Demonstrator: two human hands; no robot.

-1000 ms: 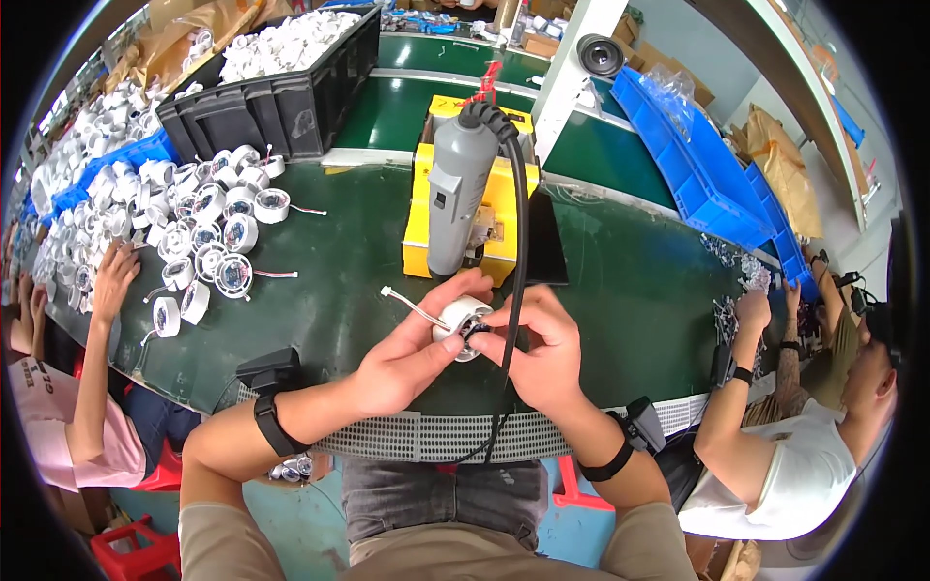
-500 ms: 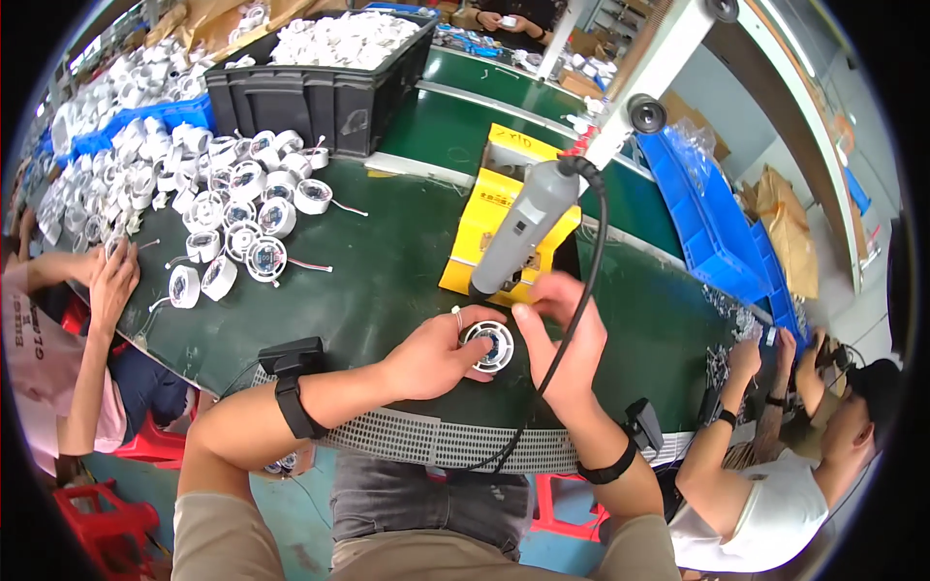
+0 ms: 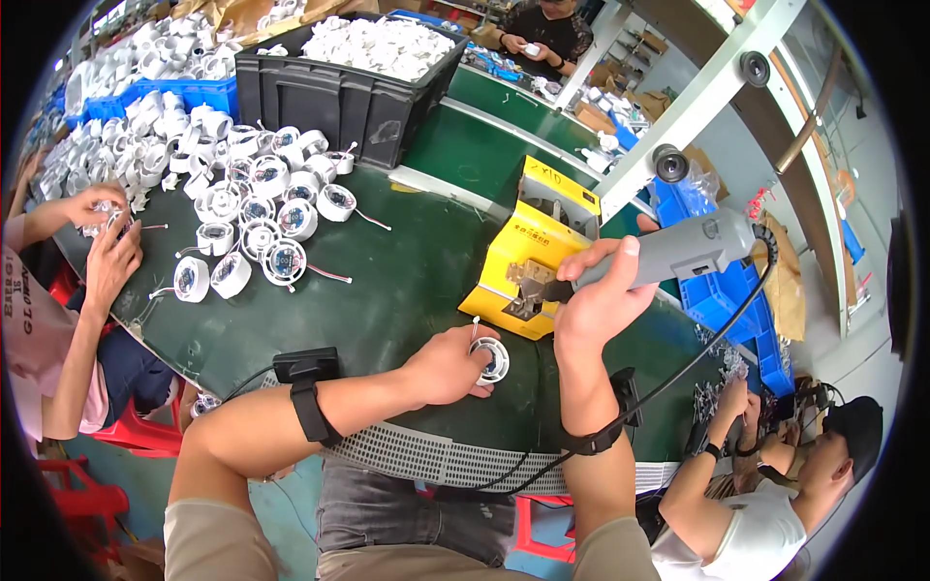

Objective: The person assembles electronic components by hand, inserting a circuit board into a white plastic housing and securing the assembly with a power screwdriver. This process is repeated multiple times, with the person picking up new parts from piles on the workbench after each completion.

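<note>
My left hand (image 3: 444,368) is closed around a white round plastic housing (image 3: 498,361) low over the green table. A thin lead with a small white plug sticks up from it, and my fingers hide part of its inside. My right hand (image 3: 603,308) is wrapped around a grey electric screwdriver (image 3: 683,254) with a black cable at its rear. The tool lies nearly level, its dark nose at the metal mechanism of a yellow screw feeder (image 3: 554,232). Whether the bit touches the feeder or carries a screw, I cannot tell.
Many similar housings (image 3: 260,238) with wires are heaped on the left, beside a black crate (image 3: 329,107) of white parts. Blue bins (image 3: 722,302) stand at the right behind a white post (image 3: 702,102). Co-workers sit at both sides, and another person is across the table.
My right hand has taken hold of the hanging screwdriver and tilted it from steep to nearly level, its nose now at the feeder. My left hand still holds the housing.
</note>
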